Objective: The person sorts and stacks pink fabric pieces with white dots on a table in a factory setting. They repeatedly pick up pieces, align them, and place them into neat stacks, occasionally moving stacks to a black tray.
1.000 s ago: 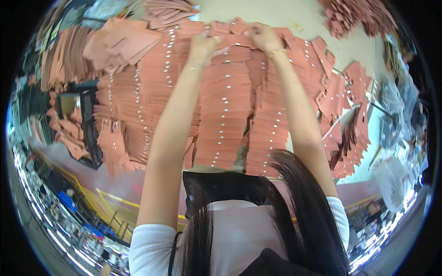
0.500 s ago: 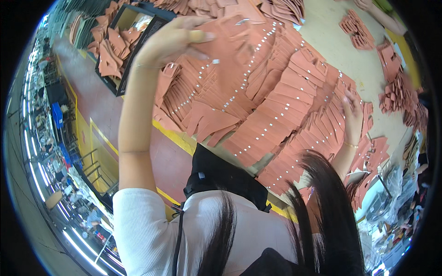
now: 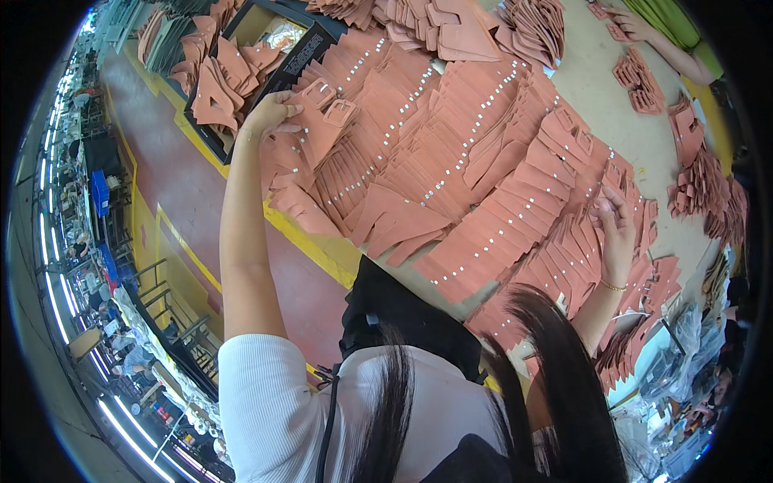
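Note:
My left hand (image 3: 272,115) pinches the edge of a reddish-brown cut piece (image 3: 326,133), leather-like and with a slot-shaped cut-out. The piece lies over the far left of the table, above other overlapping pieces. My right hand (image 3: 616,229) is at the right of the layout, fingers bent and apart, with nothing visible in it. Beside it lie fanned cut pieces (image 3: 564,262). Between my hands stretch long overlapping rows of the same pieces (image 3: 491,225), many carrying small white stickers.
A black box (image 3: 298,68) stands at the far left, with loose pieces (image 3: 217,88) beside it. Another person's hand (image 3: 632,26) touches small pieces at the far right. More stacks (image 3: 700,173) line the right side. A yellow edge (image 3: 310,233) borders the table near me.
My left hand has moved left and down with the cut piece, from above the rows to the far left of the table. My right hand stays near the fanned pieces.

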A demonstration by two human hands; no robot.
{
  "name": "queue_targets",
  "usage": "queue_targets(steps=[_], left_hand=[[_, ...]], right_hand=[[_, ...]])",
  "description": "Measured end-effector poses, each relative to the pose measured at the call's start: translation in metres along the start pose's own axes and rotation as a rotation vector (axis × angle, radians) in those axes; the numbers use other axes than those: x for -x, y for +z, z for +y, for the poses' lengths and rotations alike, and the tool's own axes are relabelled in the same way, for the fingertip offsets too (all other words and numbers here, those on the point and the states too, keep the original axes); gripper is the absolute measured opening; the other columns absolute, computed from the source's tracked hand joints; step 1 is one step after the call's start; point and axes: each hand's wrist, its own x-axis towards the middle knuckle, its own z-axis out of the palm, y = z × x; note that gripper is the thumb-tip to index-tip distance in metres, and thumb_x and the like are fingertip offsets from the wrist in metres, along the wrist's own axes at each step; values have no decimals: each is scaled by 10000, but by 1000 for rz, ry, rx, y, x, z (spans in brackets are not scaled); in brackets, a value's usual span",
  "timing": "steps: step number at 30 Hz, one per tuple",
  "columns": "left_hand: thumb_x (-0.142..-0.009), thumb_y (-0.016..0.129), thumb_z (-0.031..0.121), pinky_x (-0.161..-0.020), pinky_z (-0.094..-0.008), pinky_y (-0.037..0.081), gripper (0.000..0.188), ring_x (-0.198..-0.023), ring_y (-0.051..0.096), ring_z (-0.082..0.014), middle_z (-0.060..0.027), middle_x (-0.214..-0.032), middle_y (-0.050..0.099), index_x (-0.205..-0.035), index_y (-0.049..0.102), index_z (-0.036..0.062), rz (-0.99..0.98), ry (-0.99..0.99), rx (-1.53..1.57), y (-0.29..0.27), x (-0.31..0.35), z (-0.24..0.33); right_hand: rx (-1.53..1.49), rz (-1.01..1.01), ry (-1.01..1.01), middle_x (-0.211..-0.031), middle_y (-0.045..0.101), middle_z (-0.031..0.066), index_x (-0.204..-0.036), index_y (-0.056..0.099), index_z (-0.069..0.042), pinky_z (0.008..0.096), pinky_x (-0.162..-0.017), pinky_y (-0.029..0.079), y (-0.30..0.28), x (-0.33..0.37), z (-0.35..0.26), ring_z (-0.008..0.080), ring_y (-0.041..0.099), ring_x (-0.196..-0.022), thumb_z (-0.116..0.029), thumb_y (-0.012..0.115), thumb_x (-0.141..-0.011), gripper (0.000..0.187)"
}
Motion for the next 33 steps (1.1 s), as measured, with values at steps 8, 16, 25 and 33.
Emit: queue_targets(steps=[8,16,25,33], left_hand=[[-831,665,207,-616,-340,504,264,-715,576,-162,-79,-805,624,-990,602,6,134,280,-683,-27,-28,-18],[-793,670,366,-818,-489,485,456,-953,598,-441,-263,-992,635,-1060,604,3,550,402,-1285,33,4,39],[-800,679,231,-889,-466,453,396,-1033,568,-387,-213,-1112,600,-1128,614,19,357,1026,-1169,210,38,115],[-805,679,304,-914,-476,420,385,-1093,539,-365,-198,-1160,591,-1069,639,27,51,1080,-1043,336,14,151]], right_hand=[[64,218,-73,-1062,642,52,-1220,576,-1,241,-757,466,-42,18,6,125,618,-887,-188,584,-943,334],[422,521,18,-1024,673,128,-1162,632,-43,315,-817,500,-121,-16,55,197,653,-924,-245,637,-877,349],[845,473,208,-1313,517,182,-1207,596,-38,424,-937,471,-100,-84,104,334,528,-1184,-508,700,-765,653],[1003,475,366,-1312,491,157,-1186,581,-23,474,-917,475,-73,-83,83,351,513,-1172,-470,735,-750,643]])
